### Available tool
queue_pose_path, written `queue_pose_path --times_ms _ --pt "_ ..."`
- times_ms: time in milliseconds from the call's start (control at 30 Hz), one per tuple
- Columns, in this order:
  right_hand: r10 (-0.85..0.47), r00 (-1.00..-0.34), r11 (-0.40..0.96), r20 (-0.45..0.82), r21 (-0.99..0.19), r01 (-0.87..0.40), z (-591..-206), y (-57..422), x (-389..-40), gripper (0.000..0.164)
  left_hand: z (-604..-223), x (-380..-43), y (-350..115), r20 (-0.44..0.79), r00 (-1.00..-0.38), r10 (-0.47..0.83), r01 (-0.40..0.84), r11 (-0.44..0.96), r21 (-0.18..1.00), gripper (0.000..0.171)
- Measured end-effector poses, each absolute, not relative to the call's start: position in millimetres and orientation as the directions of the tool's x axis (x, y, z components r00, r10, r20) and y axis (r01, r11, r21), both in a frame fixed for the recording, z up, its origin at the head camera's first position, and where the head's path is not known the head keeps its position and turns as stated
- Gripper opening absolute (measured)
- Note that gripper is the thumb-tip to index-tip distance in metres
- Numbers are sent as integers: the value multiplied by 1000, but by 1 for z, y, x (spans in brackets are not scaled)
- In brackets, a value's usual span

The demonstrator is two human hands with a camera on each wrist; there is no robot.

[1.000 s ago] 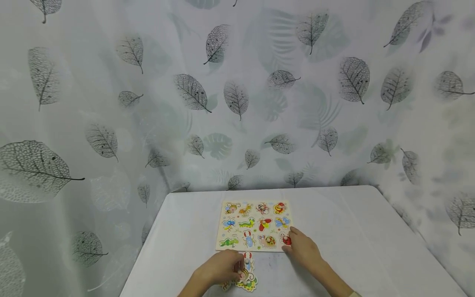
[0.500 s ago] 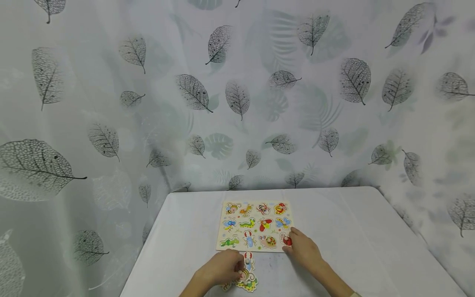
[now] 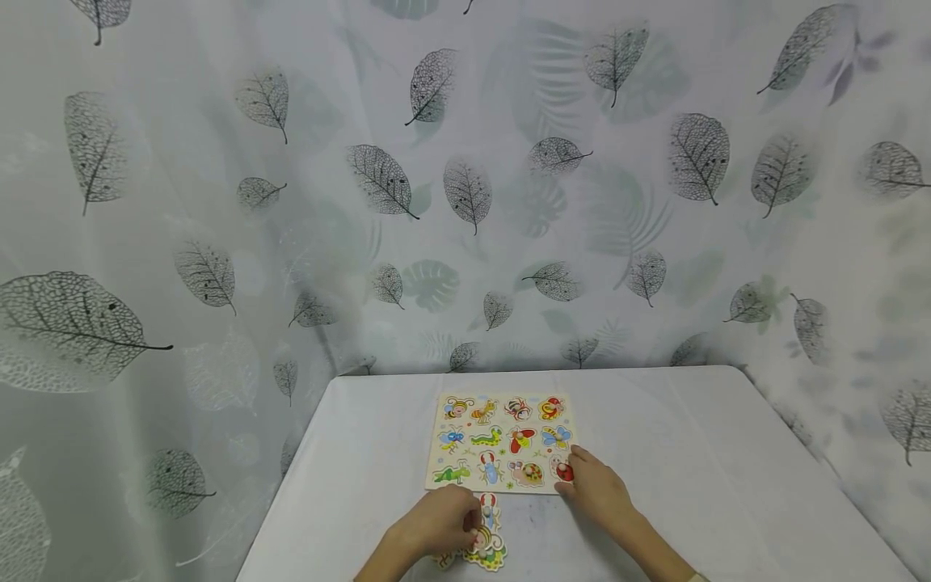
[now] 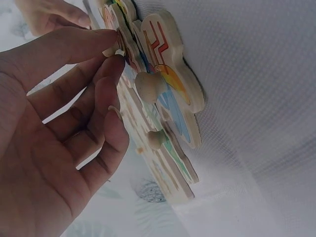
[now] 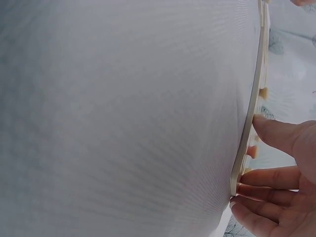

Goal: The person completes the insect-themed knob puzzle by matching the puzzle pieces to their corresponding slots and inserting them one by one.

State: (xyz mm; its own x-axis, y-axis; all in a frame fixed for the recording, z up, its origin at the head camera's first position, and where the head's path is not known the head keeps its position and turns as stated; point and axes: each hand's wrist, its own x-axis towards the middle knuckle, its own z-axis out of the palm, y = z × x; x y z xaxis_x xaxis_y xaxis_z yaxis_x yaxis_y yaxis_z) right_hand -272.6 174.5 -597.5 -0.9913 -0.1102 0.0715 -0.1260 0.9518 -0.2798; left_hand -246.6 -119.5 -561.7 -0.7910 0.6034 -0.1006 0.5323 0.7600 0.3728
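My left hand (image 3: pixel 444 521) is over a small pile of wooden knob-puzzle pieces before the board. Its thumb and index fingertip pinch the small knob of the bee puzzle piece (image 3: pixel 485 540) on top of the pile. A blue beetle piece (image 4: pixel 165 52) with red pincers lies beside it, and a green-and-yellow piece (image 3: pixel 496 560) shows underneath. The insect puzzle board (image 3: pixel 434 457) lies flat behind the pile, bearing rows of colourful bugs. My right hand (image 3: pixel 596 485) grips its near right corner, thumb (image 5: pixel 274 131) along the front edge and fingers at the right side, partly over the ladybird.
A white cloth covers the table (image 3: pixel 691 453). Leaf-patterned curtains (image 3: pixel 465 242) hang round its back and sides. Another loose piece (image 3: pixel 444 559) sticks out below my left hand, mostly hidden.
My left hand and the bee piece have shifted very slightly in the head view, along with the whole scene. The right hand keeps its hold on the board corner.
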Motion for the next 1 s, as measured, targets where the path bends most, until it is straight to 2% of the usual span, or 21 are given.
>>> queue_pose_path --times_ms 633,1000 --pt "-110 -992 950 61 -286 -122 -596 176 -271 63 -545 -257 -125 -37 -809 587 543 770 336 18" --pt "-111 -992 947 66 -297 -125 -594 176 -270 62 -528 -276 -132 35 -825 563 533 758 376 15"
